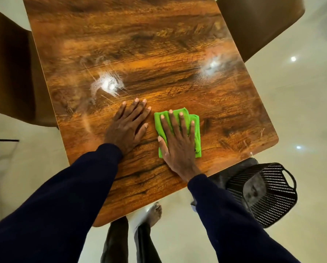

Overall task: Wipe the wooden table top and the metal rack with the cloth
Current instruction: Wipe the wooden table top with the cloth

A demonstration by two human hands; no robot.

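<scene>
The glossy wooden table top (159,54) fills most of the view, with smears and two bright light reflections on it. A folded bright green cloth (194,126) lies on its near half. My right hand (178,141) presses flat on the cloth with fingers spread. Just left of the cloth, my left hand (129,124) rests flat on the bare wood, fingers spread, holding nothing. No metal rack is in view.
A brown chair (9,69) stands at the table's left side, another (257,25) at the far right corner. A black plastic mesh basket (269,190) sits by the table's near right corner. My bare foot (155,213) is on the pale glossy floor (301,111).
</scene>
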